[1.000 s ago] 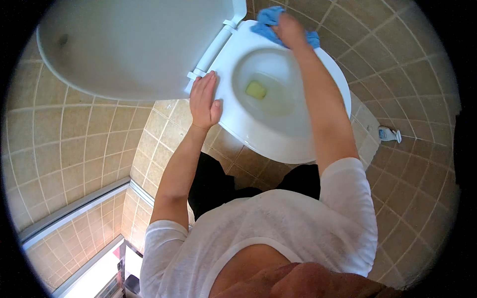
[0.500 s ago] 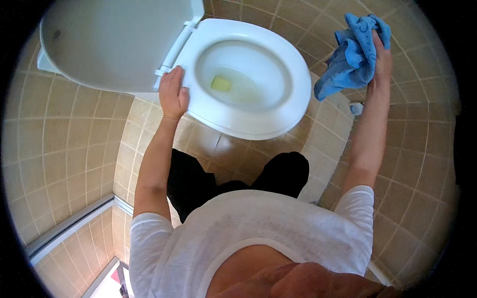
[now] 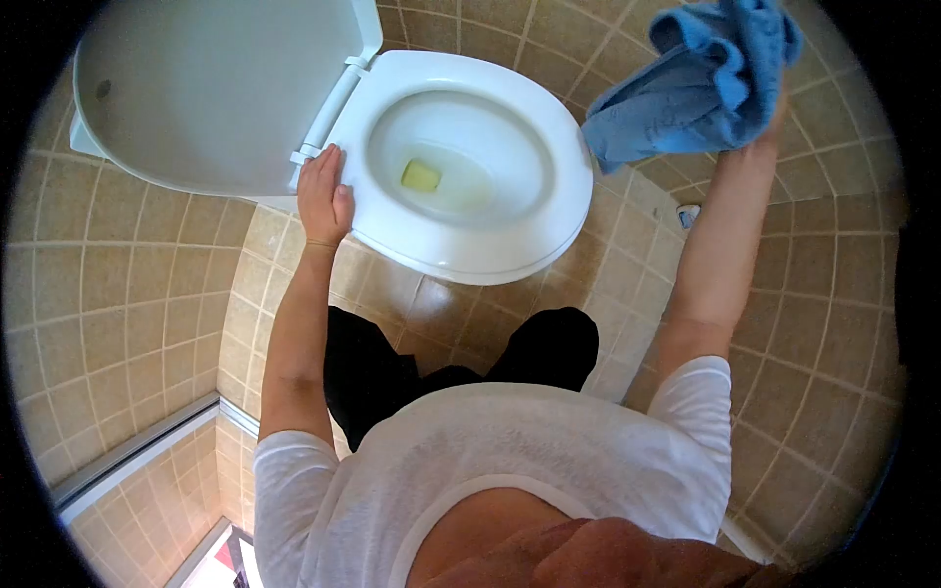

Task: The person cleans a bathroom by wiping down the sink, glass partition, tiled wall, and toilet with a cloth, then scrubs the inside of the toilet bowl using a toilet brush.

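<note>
My left hand [image 3: 323,199] lies with its fingers stretched out on the rear edge of the white toilet seat [image 3: 567,201], beside the hinge [image 3: 330,110]. The seat is down on the toilet, and the lid [image 3: 211,93] stands raised at the left. Inside the bowl [image 3: 456,122] sits yellowish water. My right hand [image 3: 765,147] grips a crumpled blue cloth [image 3: 691,98], held up at the upper right beyond the seat's front end. Most of that hand's fingers are hidden behind the cloth.
Beige tiled walls [image 3: 814,294] rise close on the right and left. A small white object [image 3: 688,216] is near the right wall's base. A metal track [image 3: 147,446] runs along the lower left. My black-trousered legs [image 3: 549,348] are below the toilet.
My right hand has moved upward and slightly to the right with the blue cloth, which now looks larger. My left hand stays on the seat. The view has shifted slightly.
</note>
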Demonstrator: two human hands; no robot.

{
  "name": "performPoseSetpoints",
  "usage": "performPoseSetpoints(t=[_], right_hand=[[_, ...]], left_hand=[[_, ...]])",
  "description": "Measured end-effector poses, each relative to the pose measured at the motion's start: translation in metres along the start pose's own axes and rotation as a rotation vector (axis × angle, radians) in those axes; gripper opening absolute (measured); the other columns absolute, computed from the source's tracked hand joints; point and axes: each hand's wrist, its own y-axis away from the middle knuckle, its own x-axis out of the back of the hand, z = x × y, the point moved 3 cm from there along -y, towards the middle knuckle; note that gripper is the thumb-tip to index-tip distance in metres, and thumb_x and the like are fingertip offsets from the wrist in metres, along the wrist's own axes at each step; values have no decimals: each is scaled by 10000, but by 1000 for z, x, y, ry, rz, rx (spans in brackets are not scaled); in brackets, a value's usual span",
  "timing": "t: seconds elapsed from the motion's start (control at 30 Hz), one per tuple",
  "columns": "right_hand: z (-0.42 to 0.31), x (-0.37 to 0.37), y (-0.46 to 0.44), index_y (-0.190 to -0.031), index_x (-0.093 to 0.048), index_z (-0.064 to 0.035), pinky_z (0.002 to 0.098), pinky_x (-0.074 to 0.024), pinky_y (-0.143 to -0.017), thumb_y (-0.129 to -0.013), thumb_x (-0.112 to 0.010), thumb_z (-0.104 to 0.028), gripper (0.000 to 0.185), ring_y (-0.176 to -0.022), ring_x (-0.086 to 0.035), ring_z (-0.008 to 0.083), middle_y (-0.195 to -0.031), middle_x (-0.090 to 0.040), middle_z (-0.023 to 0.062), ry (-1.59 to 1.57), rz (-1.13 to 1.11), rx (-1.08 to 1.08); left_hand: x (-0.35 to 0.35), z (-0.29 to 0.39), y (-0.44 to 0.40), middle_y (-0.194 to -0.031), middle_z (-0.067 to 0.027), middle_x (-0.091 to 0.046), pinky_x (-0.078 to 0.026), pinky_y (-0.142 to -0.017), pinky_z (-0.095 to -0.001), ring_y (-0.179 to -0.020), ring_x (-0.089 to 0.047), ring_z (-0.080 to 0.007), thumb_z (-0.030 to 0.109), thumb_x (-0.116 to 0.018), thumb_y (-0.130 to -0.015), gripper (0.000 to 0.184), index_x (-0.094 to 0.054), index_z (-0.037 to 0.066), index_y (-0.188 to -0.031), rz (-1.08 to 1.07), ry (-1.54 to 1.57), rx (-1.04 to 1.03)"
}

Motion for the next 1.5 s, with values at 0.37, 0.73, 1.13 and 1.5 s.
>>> performPoseSetpoints(t=[0.37,0.73,1.13,1.5], right_hand=[[-69,1,-54,-1176,-529,-28,370,-320,-912,-804,-561,-254,436,-1055,-471,257,-1086,-564,89,330,-203,517],[48,-21,51,-1102,-565,-8,290,-450,-792,-820,-627,-299,410,-893,-571,170,-1010,-606,76,5,261,-781],[73,-81,209,-1205,-467,-34,440,-327,-959,-684,-714,-336,651,-1147,-368,383,-1242,-425,195,512,-518,-580],[98,-69,221,-1147,-517,-24,427,-386,-916,-753,-665,-346,530,-1098,-442,370,-1263,-419,187,590,-537,-605]], left_hand=[[-2,-2,1,-1175,-187,-528,-307,-990,-483,-1085,-479,-358,212,-418,-774,453,-508,-22,-1152,4,24,33],[2,3,-1,-1159,-187,-537,-318,-982,-492,-1078,-492,-358,142,-438,-712,469,-510,-12,-1149,22,36,1],[1,5,-5,-1150,-181,-546,-317,-970,-482,-1061,-501,-360,305,-371,-855,449,-514,-2,-1150,-51,-17,27],[1,5,-5,-1177,-182,-535,-274,-1002,-454,-1107,-476,-337,417,-297,-897,558,-505,-18,-1177,-97,-20,40]])
